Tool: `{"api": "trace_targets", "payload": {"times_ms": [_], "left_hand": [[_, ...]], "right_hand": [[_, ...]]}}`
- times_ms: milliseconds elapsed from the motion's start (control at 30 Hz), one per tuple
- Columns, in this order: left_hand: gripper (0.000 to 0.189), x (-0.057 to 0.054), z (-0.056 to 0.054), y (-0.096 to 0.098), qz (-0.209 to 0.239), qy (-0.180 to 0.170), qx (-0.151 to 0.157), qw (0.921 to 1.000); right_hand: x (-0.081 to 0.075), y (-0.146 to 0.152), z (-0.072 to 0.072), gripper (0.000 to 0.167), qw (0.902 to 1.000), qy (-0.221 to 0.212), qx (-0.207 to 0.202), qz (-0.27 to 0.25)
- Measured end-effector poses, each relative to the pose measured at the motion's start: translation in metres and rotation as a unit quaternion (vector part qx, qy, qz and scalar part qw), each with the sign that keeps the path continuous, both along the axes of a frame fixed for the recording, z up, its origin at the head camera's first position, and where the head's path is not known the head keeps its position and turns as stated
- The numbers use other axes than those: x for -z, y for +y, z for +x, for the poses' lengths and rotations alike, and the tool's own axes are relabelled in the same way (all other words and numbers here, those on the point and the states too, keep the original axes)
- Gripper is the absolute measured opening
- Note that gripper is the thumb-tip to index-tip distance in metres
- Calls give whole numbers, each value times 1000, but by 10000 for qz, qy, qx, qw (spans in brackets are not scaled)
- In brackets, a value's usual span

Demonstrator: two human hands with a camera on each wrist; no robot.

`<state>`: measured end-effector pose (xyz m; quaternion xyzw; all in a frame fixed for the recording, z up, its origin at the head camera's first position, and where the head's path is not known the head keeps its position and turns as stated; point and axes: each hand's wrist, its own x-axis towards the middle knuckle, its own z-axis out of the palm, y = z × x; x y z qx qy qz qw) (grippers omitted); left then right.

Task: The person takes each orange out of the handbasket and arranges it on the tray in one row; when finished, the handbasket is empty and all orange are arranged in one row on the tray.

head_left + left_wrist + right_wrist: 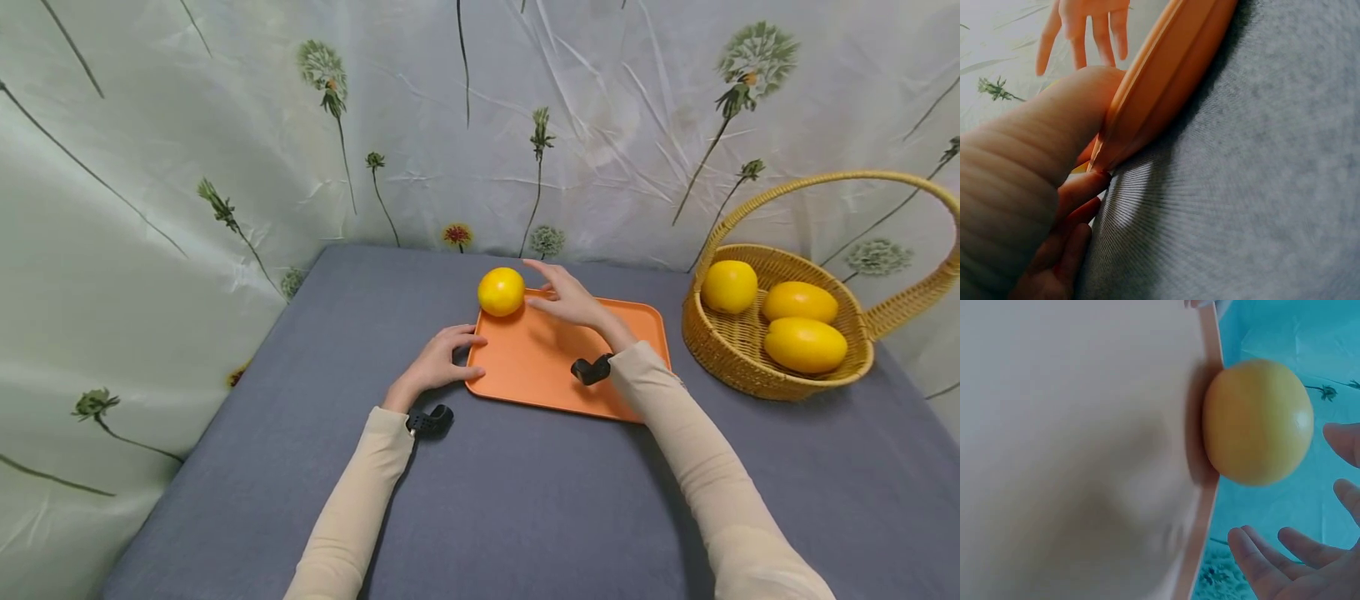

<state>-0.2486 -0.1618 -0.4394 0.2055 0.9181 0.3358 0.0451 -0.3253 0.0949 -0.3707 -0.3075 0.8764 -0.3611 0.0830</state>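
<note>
A round yellow fruit sits at the far left corner of an orange tray; the right wrist view shows the fruit against the tray's rim. My left hand holds the tray's left edge, thumb and fingers apart along the rim. In the left wrist view its thumb lies over the rim, with the other fingers lower down and partly hidden. Just right of the fruit, my right hand hovers above the tray with fingers spread, apart from the fruit and holding nothing.
To the right of the tray stands a wicker basket with a tall handle, holding a roundish yellow fruit and two longer yellow fruits. A grey cloth covers the table. Flower-printed curtain hangs behind and at left.
</note>
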Motion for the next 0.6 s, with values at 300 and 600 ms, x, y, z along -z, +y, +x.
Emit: {"api": "trace_targets", "payload": {"times_ms": [300,600], "left_hand": [[52,-1,1,0,-94,21,7,10000],[52,-3,1,0,-59,60,7,10000]], "right_hand": [[-12,20,8,69,9999,26,35,137],[-21,41,18,65,9999,162,-5,0]]}}
